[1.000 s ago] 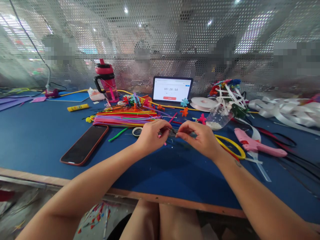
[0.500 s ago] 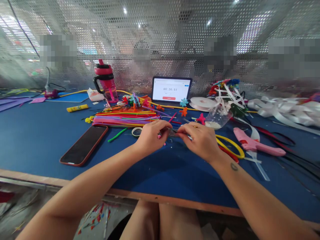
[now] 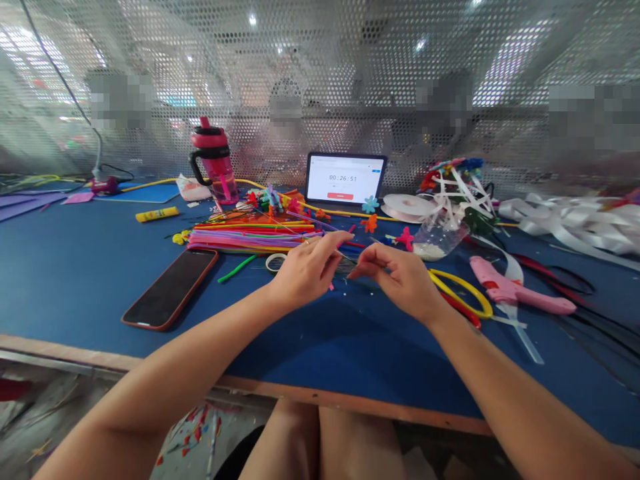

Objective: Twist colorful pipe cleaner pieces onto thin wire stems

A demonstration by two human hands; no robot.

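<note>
The right hand (image 3: 403,287) pinches a thin dark piece (image 3: 347,267) over the blue surface (image 3: 75,287); whether the left hand (image 3: 305,270) grips it, I can't tell.

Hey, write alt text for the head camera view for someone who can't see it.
Two bare hands, the left hand and right hand, meet around a thin dark strand above a blue worktable. Nearby lie colored craft stems, a phone, a pink glue gun, and a tablet showing a timer.
</note>
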